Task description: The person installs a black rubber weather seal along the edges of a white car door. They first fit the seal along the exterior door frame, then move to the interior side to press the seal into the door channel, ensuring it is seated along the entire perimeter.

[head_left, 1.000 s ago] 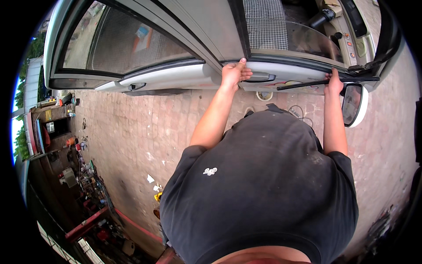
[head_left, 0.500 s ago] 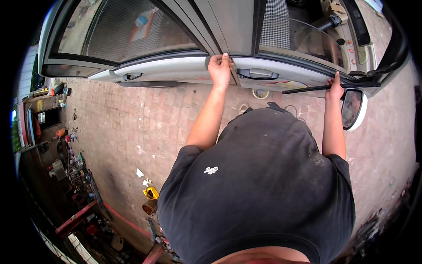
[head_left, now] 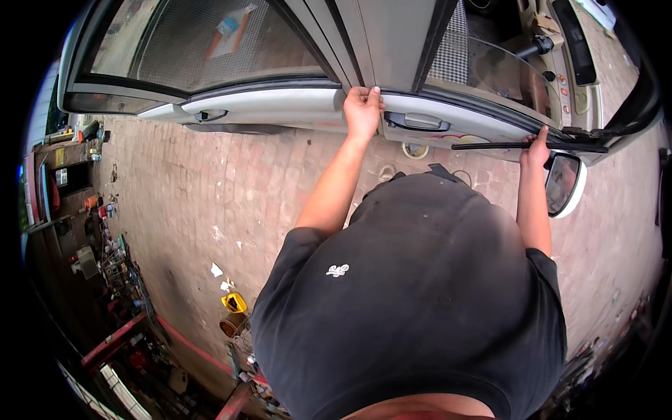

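In front of me stands a light-coloured vehicle with a front door (head_left: 465, 134) and a rear door (head_left: 273, 106). My left hand (head_left: 362, 113) is closed at the top rear corner of the front door, below the pillar (head_left: 392, 42); its curled fingers hide what they grip. A long, thin black trim strip (head_left: 486, 146) crosses the front door near the side mirror (head_left: 564, 183). My right hand (head_left: 535, 150) is closed around that strip, thumb pointing up toward the sill of the partly lowered window (head_left: 500, 70). A black door handle (head_left: 418, 122) lies between my hands.
Brick paving (head_left: 182, 182) spreads below. A round pale container (head_left: 415, 150) stands beneath the front door. Toward the lower left are a yellow cut-open container (head_left: 234, 302), a rusty can (head_left: 232, 324) and a red metal beam (head_left: 115, 341), with cluttered shelves along that side.
The vehicle sits slightly further right in the view. Both hands keep their grips, and the black strip lies more level than before, its right end lower.
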`<state>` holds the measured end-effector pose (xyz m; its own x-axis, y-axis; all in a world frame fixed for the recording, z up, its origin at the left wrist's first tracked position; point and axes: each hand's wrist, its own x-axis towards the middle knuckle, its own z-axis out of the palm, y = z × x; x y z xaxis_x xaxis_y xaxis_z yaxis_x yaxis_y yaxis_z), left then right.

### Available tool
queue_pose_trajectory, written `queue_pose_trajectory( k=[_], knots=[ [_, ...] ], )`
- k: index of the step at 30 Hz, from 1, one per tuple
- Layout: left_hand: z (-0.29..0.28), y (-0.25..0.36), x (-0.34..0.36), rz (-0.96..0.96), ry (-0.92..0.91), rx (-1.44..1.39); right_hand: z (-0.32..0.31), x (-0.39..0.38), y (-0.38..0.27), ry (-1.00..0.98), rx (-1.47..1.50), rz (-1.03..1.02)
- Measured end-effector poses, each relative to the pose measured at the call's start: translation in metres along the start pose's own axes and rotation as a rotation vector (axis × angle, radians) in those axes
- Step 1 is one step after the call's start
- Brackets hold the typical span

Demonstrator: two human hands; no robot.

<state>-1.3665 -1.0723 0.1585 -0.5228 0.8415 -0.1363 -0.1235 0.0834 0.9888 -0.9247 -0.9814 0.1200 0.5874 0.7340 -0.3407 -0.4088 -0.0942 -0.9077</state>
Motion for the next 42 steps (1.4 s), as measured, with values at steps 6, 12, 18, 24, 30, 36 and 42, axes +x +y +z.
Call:
queue_pose_trajectory(
  k=[6,12,18,24,30,36,42],
  knots=[
    [0.007,-0.004,-0.011,0.129,0.086,0.157,0.001,0.003,0.005,-0.010,0.016,-0.023],
    [0.007,-0.009,-0.010,0.236,0.104,0.254,0.002,0.002,0.003,0.012,-0.012,0.005],
    [0.004,-0.013,-0.007,0.303,0.111,0.347,0.007,-0.005,-0.001,0.009,-0.026,0.001],
    [0.002,-0.003,-0.012,0.298,0.114,0.410,0.005,-0.004,-0.002,0.001,-0.046,-0.023],
    [0.003,0.000,-0.015,0.343,0.075,0.502,0.008,-0.020,-0.003,0.080,-0.209,-0.078],
    [0.007,-0.001,-0.014,0.332,0.061,0.509,0.028,-0.036,-0.006,0.114,-0.028,-0.086],
    [0.003,0.000,-0.012,0.307,0.027,0.555,0.031,-0.052,-0.012,0.138,0.055,-0.036]
  ],
)
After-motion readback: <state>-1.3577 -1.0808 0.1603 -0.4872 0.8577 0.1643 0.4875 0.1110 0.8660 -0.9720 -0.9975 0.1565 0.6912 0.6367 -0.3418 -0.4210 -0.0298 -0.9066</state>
